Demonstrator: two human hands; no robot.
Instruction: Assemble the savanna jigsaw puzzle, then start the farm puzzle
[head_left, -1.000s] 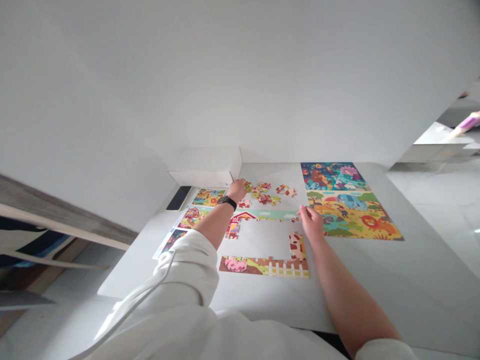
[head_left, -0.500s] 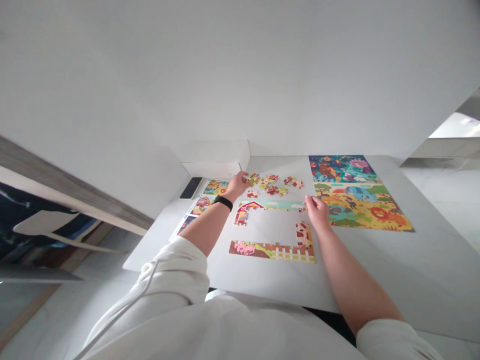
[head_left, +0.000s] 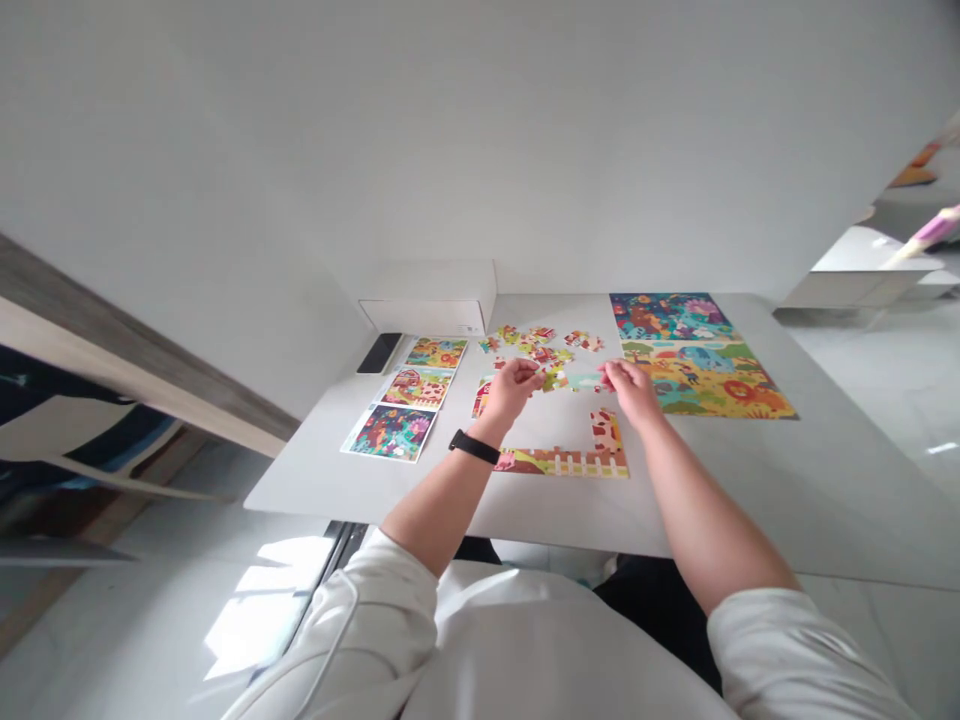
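My left hand [head_left: 516, 388], with a black band on its wrist, is closed in a pinch over the upper part of the partly joined puzzle frame [head_left: 559, 463]. A small yellow-green puzzle piece [head_left: 553, 381] shows at its fingertips. Near the frame's upper right corner, my right hand [head_left: 631, 388] is pinched too; what its fingers hold, if anything, is too small to make out. The frame shows a barn, a cow and a white fence around a bare middle. Several loose puzzle pieces [head_left: 541, 338] lie just beyond my hands. My left hand hides part of the frame's left side.
Two finished-looking picture sheets [head_left: 709, 378] lie at the right. On the left are three small picture cards [head_left: 394, 432] and a dark phone [head_left: 379, 353]. A white box [head_left: 424, 316] stands at the back against the wall, on the white table [head_left: 315, 480].
My left hand has come back from the loose pieces and moved right, over the frame, with a yellow-green puzzle piece. My right hand stays near the upper right corner. The view has shifted slightly.
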